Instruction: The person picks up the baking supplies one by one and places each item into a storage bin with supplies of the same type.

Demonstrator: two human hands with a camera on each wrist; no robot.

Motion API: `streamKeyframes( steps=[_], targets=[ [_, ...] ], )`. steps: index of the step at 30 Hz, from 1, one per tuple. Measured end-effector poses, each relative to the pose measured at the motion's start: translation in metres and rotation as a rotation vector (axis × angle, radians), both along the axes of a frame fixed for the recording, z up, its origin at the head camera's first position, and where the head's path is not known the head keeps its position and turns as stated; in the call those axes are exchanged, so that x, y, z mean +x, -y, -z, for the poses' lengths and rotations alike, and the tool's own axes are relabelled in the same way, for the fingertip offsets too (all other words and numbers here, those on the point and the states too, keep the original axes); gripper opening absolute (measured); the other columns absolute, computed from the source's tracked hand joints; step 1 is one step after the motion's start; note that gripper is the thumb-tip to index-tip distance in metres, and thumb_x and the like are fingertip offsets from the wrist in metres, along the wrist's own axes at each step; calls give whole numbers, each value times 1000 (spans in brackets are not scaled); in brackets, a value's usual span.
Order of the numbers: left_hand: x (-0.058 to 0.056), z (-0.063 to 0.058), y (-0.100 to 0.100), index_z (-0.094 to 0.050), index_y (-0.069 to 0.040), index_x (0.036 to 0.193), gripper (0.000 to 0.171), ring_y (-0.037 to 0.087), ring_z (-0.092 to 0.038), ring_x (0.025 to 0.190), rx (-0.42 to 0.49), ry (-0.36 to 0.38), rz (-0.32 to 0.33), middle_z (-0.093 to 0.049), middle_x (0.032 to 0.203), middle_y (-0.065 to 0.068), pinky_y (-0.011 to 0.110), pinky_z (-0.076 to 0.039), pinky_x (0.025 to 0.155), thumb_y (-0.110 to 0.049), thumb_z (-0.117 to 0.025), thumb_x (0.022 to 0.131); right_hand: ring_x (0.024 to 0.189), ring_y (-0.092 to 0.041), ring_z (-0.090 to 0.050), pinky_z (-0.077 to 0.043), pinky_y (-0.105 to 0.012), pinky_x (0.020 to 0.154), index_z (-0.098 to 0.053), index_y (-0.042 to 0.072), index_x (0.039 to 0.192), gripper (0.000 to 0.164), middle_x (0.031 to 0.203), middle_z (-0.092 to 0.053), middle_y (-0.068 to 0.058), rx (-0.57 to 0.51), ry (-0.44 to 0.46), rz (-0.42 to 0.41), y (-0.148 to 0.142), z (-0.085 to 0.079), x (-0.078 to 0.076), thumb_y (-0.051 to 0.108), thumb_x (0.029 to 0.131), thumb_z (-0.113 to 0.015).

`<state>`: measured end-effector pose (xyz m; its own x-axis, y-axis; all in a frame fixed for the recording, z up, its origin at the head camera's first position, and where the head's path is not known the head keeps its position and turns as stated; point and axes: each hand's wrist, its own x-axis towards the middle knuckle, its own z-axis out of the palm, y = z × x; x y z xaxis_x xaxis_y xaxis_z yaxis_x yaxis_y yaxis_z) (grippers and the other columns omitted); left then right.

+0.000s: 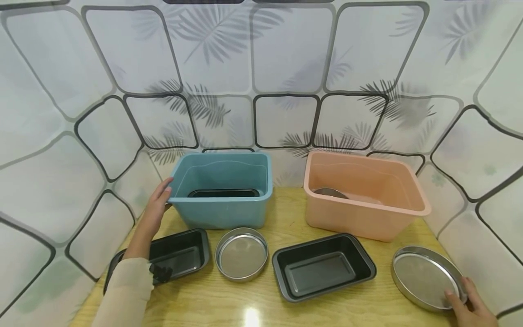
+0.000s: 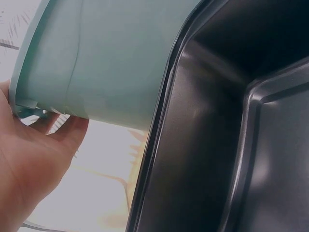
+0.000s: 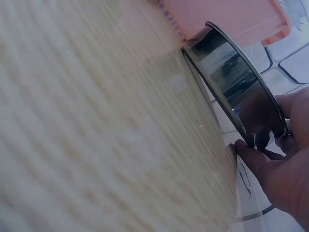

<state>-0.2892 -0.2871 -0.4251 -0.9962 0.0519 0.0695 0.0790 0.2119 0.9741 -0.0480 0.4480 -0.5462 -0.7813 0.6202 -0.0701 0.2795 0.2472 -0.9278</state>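
At the back left stands a blue plastic bin (image 1: 222,212) with a dark pan (image 1: 224,193) lying inside. My left hand (image 1: 153,213) grips its left rim, the fingers curled under the edge in the left wrist view. Below that forearm lies a black loaf pan (image 1: 185,254), partly hidden by the sleeve. At the far right, my right hand (image 1: 474,306) holds the near right edge of a round metal cake pan (image 1: 422,277). The right wrist view shows thumb and fingers pinching the wall of this pan (image 3: 231,72), its far edge low over the wooden table.
A pink bin (image 1: 359,218) stands at the back right, with a round metal pan (image 1: 330,193) inside. Between the hands, another round cake pan (image 1: 242,254) and a second black loaf pan (image 1: 323,270) lie on the wooden table (image 1: 216,304). Patterned curtains (image 1: 286,122) enclose the back and sides.
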Motion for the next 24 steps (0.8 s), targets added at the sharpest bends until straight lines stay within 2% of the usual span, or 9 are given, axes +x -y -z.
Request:
streamKeyframes(
  steps=[4, 8, 11, 14, 18, 20, 21, 22, 24],
  targets=[
    [1, 1, -2, -15, -12, 163, 60, 37, -6, 155, 19, -12, -2, -1, 170, 13, 64, -18, 121, -38, -30, 111, 139, 14, -9, -14, 2, 105, -16, 32, 159, 68, 159, -5, 20, 18, 77, 4, -2, -3, 0, 29, 104, -56],
    [1, 1, -3, -16, -11, 163, 59, 38, -7, 154, 30, -19, -7, -1, 170, 14, 64, -18, 121, -37, -31, 111, 145, 0, -13, -20, 3, 101, -13, 32, 159, 71, 160, -11, -3, 2, 219, 52, -4, -12, -2, 40, 103, -55],
    [0, 2, -3, -16, -12, 163, 60, 37, -6, 155, 26, -15, -4, -1, 170, 14, 65, -18, 121, -38, -31, 111, 148, -15, -15, -33, 3, 91, -11, 30, 159, 73, 158, -12, -13, -104, 226, 97, -4, -21, -5, 40, 102, -56],
    [-1, 2, -3, -16, -14, 163, 59, 36, -5, 155, 21, -8, 2, 0, 170, 12, 65, -17, 121, -38, -31, 111, 143, -3, -26, -39, 5, 72, -8, 28, 159, 76, 160, -4, -12, -246, 154, 105, -4, -28, -6, 34, 102, -58],
    [-3, 2, -3, -14, -16, 164, 58, 36, -3, 156, 13, 0, 8, 2, 171, 10, 65, -16, 121, -37, -31, 111, 107, 23, -50, -45, 2, 65, -3, 29, 159, 80, 163, 5, -5, -389, -1, 99, -4, -37, -5, 22, 102, -59],
    [-3, 3, -2, -13, -17, 164, 59, 36, -3, 156, 12, 4, 9, 2, 171, 10, 65, -16, 121, -37, -31, 111, 121, 15, -48, -46, 1, 64, -9, 30, 159, 77, 165, 1, 0, -398, -63, 126, -2, -43, -4, 18, 102, -59],
    [-4, 3, -1, -12, -18, 164, 59, 36, -3, 155, 14, 6, 10, 2, 171, 10, 66, -16, 121, -37, -31, 111, 109, 20, -53, -47, 0, 63, -10, 29, 159, 77, 165, 0, 1, -415, -106, 133, -2, -45, -4, 14, 102, -59],
    [-4, 3, -1, -11, -19, 164, 59, 37, -3, 155, 16, 12, 9, 3, 171, 9, 65, -16, 121, -37, -31, 111, 117, 16, -51, -47, 0, 63, -14, 30, 159, 76, 165, -3, 2, -428, -130, 158, -1, -49, -4, 12, 101, -60],
    [-4, 3, -1, -9, -20, 164, 61, 38, -3, 155, 22, 20, 9, 3, 171, 10, 65, -16, 121, -38, -32, 111, 112, 17, -54, -48, -1, 61, -20, 30, 159, 75, 164, -7, 6, -479, -217, 186, 1, -55, -3, 5, 100, -60]
  ],
)
